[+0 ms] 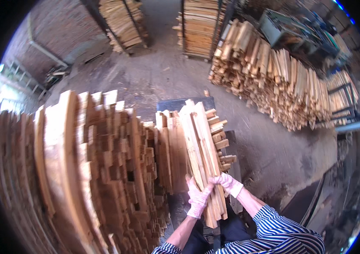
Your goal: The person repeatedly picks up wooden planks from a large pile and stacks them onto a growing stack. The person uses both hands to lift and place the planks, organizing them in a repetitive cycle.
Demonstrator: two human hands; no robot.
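Note:
Several long wooden strips (204, 144) lie side by side as a bundle in front of me, their near ends close to my body. My left hand (198, 197), in a pink glove, is closed around the left side of the bundle. On the right side, my right hand (227, 183), also gloved in pink, grips the strips a little higher up. The undersides of both hands' fingers are hidden by the wood. Beneath and beyond the bundle is a smaller stack of wood pieces (221, 137), with ends sticking out to the right.
A tall stack of boards (116, 169) stands close on my left. Across the concrete floor (273, 148), a large pile of strips (268, 72) lies at the far right. Two racked wood stacks (201, 25) stand at the back, near a green machine (275, 29).

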